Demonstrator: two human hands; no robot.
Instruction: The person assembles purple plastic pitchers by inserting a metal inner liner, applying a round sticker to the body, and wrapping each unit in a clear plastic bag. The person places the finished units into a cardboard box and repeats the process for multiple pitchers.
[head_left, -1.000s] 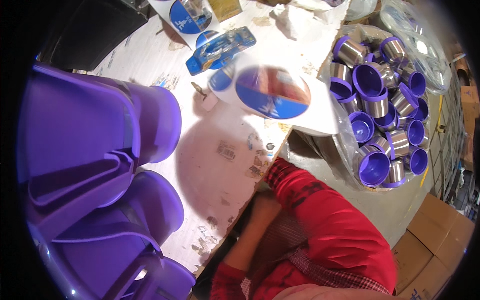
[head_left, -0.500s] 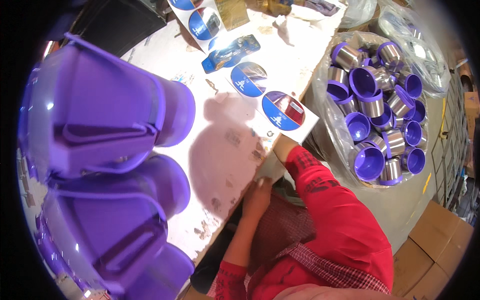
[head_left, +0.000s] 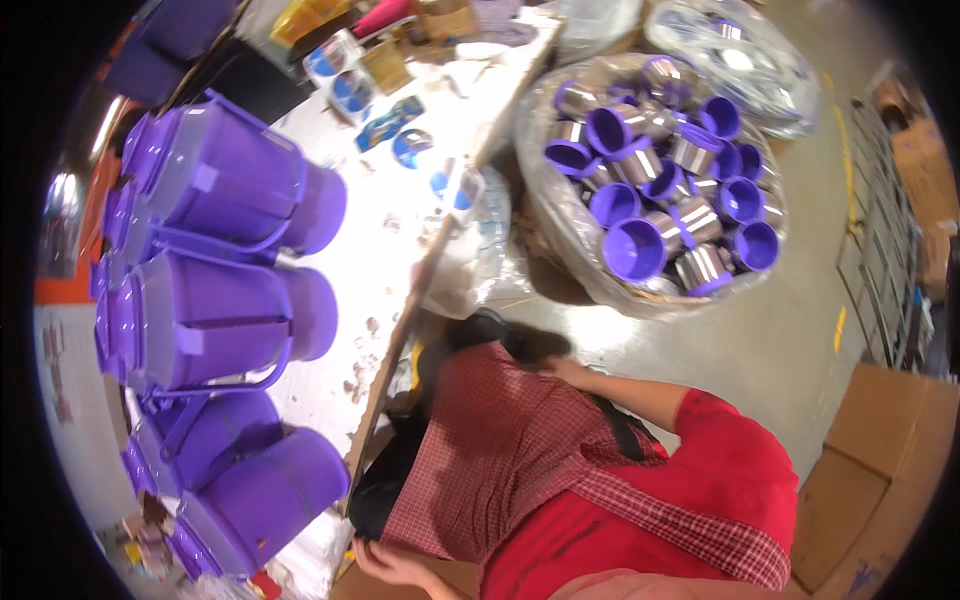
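Observation:
My left hand [head_left: 388, 563] is low in the picture, beside the near end of the table edge and the corner of my checked apron [head_left: 480, 440]. Its fingers are stretched out, and nothing shows in them. On the other side of the apron, my right hand [head_left: 568, 372] hangs over the floor with its fingers loosely extended and no object visible in it. Purple insulated jugs [head_left: 235, 325] with handles lie on their sides along the left of the white table [head_left: 375, 250]. Round blue stickers [head_left: 412, 148] on backing sheets lie farther up the table.
A large plastic-lined container [head_left: 540, 190] full of steel cups with purple rims [head_left: 635, 250] stands right of the table. Behind it is another clear bag [head_left: 740, 65]. Cardboard boxes [head_left: 880, 430] stand at the right, near a metal rack [head_left: 880, 260]. A blue tape dispenser [head_left: 390, 122] lies by the stickers.
My hands, close together at the table edge before, are now apart, the left one lower and the right one out to the side. The view has drawn back, showing more jugs and floor.

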